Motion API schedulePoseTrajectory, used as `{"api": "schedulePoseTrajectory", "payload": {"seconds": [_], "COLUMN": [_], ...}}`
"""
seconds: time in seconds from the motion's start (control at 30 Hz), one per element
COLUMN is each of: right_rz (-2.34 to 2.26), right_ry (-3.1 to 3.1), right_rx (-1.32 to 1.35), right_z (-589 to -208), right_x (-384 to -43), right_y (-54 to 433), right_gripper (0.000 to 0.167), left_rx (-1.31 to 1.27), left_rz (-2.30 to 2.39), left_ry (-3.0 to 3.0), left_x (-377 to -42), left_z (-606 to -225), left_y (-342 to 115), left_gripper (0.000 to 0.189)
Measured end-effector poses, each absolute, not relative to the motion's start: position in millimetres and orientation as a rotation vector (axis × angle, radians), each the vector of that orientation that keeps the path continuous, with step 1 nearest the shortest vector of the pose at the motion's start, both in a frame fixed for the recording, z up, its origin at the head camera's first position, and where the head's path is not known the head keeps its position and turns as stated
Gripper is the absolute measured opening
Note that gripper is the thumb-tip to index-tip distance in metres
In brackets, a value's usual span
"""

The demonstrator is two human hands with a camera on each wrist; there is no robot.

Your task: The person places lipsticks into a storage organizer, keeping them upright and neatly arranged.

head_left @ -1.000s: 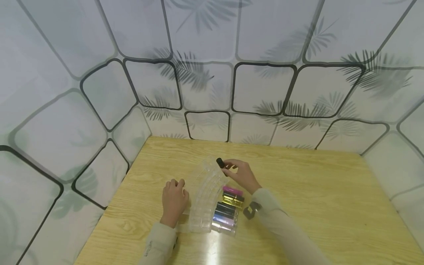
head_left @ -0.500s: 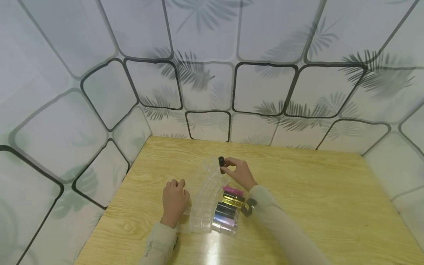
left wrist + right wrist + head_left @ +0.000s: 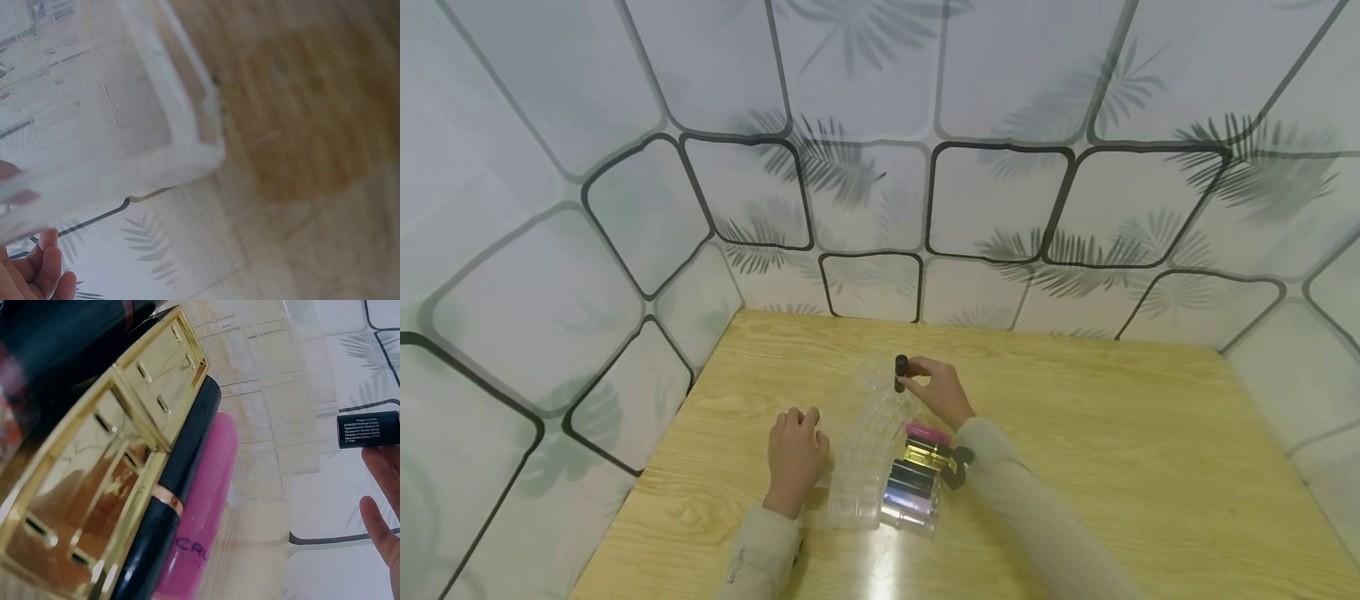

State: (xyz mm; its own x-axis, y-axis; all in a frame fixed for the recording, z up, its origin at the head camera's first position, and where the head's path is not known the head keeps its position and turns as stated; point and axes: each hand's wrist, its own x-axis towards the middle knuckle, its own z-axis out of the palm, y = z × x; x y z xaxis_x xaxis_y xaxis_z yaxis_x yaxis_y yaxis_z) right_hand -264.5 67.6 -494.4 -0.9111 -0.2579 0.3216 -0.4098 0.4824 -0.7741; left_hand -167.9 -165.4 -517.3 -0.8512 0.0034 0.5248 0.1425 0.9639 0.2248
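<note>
My right hand point(image 3: 942, 392) pinches a black lipstick point(image 3: 900, 372) between thumb and fingertips, upright over the far end of a clear tiered lipstick organizer point(image 3: 859, 467). Small white print shows on the lipstick's end point(image 3: 367, 430) in the right wrist view. My left hand point(image 3: 796, 457) holds the organizer's left edge, fingers bent. In the left wrist view the organizer's wall point(image 3: 181, 125) passes between the thumb and the other fingers point(image 3: 47, 269). I cannot tell whether the lipstick's lower end touches the organizer.
Several lipsticks lie in a row right of the organizer: a pink one point(image 3: 928, 433), a gold one point(image 3: 927, 454), dark ones point(image 3: 912, 475), a blue-violet one point(image 3: 908, 498) and a clear-silver one point(image 3: 907, 518). They rest on a wooden table point(image 3: 1112, 467), with a patterned wall point(image 3: 1000, 200) behind.
The black lipstick has gone from tilted to upright in my right hand, which has shifted slightly left. My left hand and the organizer stay in place.
</note>
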Motion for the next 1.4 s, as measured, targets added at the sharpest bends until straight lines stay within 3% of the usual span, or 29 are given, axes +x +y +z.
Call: {"api": "schedulePoseTrajectory", "payload": {"seconds": [1.4], "right_rz": [1.419], "right_ry": [-2.632], "right_rx": [0.572], "right_z": [-513.4], "right_x": [-273.3], "right_y": [62.4], "right_gripper": [0.022], "left_rx": [-0.089], "left_rz": [-0.342], "left_ry": [-2.577], "left_x": [-167.9], "left_z": [-516.6], "left_y": [-164.9], "left_gripper": [0.016]}}
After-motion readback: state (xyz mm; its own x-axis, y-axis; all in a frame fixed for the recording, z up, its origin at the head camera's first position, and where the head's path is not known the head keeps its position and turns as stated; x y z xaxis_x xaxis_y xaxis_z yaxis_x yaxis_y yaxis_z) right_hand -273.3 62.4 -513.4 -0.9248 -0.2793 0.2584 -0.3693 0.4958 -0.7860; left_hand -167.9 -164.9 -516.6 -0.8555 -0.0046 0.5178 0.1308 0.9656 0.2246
